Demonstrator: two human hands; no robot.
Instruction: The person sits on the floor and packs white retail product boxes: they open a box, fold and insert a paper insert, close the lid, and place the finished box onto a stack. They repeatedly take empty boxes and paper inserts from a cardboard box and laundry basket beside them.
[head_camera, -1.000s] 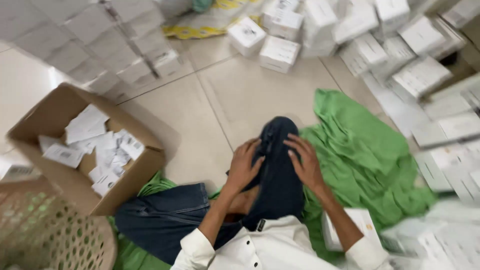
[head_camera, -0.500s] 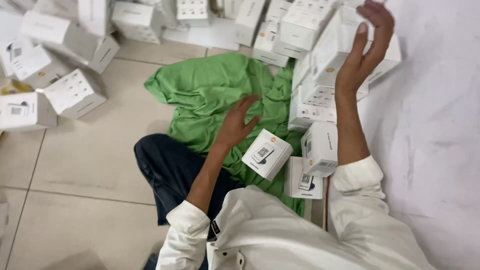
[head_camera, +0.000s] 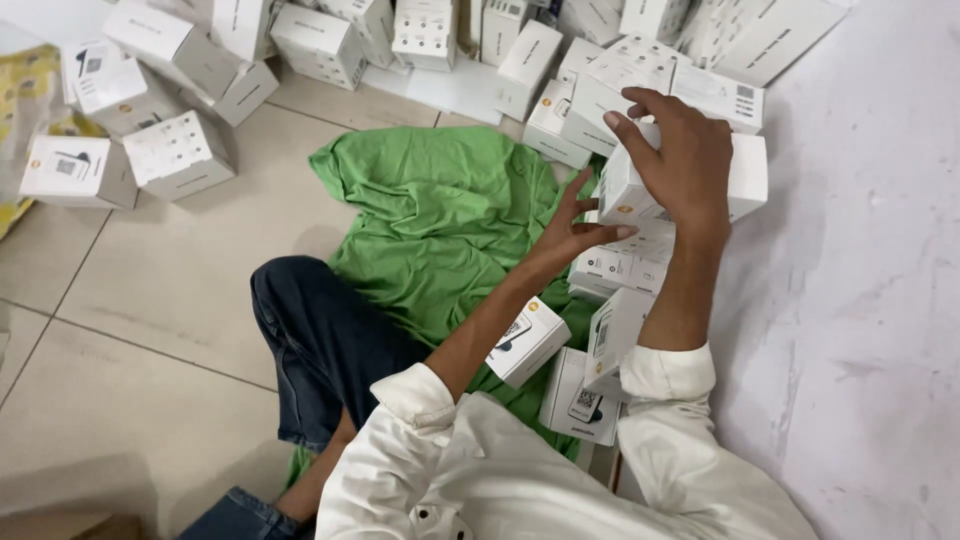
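I sit on a tiled floor with a green cloth (head_camera: 440, 215) spread in front of my knee. My right hand (head_camera: 678, 158) grips the top of a white carton (head_camera: 745, 178) that rests on a stack of similar small white boxes (head_camera: 620, 270) beside the wall. My left hand (head_camera: 575, 232) reaches with fingers spread toward the same carton and touches its lower left side. Two more white boxes (head_camera: 528, 340) lie on the cloth near my lap.
Several white boxes (head_camera: 180, 150) lie scattered on the floor at the left and across the back. A white wall (head_camera: 860, 300) runs along the right. My leg in dark jeans (head_camera: 320, 340) lies bent on the tiles. A yellow cloth (head_camera: 30, 100) sits at far left.
My right hand has come down from the air onto the white carton on the stack. My left hand has moved from the green cloth up to the carton's side.
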